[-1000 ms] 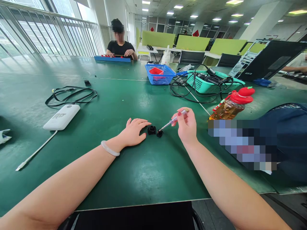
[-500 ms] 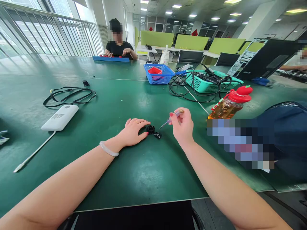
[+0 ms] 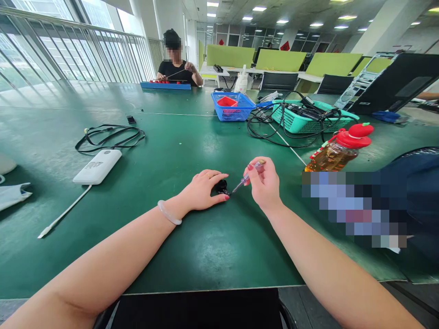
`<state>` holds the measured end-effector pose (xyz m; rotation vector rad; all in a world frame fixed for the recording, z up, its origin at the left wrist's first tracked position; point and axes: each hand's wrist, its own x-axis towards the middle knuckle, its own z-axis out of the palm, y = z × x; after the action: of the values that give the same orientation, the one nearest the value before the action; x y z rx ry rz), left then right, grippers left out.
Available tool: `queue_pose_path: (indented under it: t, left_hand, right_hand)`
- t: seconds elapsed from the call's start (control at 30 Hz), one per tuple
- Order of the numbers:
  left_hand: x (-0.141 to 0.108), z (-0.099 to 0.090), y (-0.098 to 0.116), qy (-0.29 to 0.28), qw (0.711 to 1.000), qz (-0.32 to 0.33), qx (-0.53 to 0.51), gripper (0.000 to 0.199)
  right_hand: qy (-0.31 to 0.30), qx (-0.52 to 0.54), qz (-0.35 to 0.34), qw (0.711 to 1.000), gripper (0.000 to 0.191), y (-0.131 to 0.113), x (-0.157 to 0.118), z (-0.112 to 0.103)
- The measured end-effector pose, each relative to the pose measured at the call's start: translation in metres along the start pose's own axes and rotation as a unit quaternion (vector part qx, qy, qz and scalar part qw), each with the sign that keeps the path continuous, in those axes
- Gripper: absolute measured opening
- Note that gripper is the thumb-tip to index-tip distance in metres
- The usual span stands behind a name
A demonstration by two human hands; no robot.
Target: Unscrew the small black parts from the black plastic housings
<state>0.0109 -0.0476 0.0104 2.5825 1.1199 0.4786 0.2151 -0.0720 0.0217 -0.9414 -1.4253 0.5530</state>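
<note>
My left hand [image 3: 207,189] rests on the green table with its thumb and fingers curled around a small black part [image 3: 222,186]. Much of that part is hidden behind the fingers, so its kind is unclear. In my right hand [image 3: 265,185] is a small screwdriver [image 3: 245,178] with a clear purplish handle, pinched by thumb and fingers. It slants down to the left, and its tip is at the right edge of the black part; whether it touches is too small to tell.
To the left lie a white power bank [image 3: 98,167] with a cable and a black strap [image 3: 109,137]. Ahead stand a blue basket [image 3: 233,112] and a green basket [image 3: 298,121] with cables. A red-capped bottle [image 3: 334,153] lies right. A person [image 3: 178,68] sits across the table.
My left hand has shifted right and its thumb now covers more of the black pieces. The screwdriver tip is closer to them. The view has turned slightly left.
</note>
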Motion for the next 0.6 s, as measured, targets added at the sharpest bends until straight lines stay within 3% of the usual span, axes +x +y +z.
queue_pose_path:
  t: [0.1, 0.27, 0.37, 0.47, 0.6]
  left_hand:
    - [0.0, 0.004, 0.013, -0.017, 1.0, 0.01, 0.004, 0.064]
    - [-0.005, 0.008, 0.029, -0.004, 1.0, -0.004, 0.002, 0.031]
    - [-0.016, 0.005, 0.032, -0.009, 1.0, -0.011, -0.009, 0.021]
    - [-0.038, -0.004, 0.032, -0.008, 1.0, -0.021, -0.01, 0.015]
    - [-0.086, -0.025, 0.017, -0.008, 0.998, -0.064, 0.011, 0.019]
  right_hand:
    - [0.034, 0.02, -0.005, 0.999, 0.026, 0.0, 0.003, -0.004]
    - [0.114, 0.031, 0.007, 0.993, 0.026, 0.01, 0.011, -0.015]
    - [0.135, 0.019, 0.023, 0.99, 0.025, 0.015, 0.014, -0.018]
    - [0.132, 0.019, 0.031, 0.991, 0.025, 0.016, 0.013, -0.017]
    - [0.103, 0.007, 0.017, 0.994, 0.024, 0.014, 0.01, -0.012]
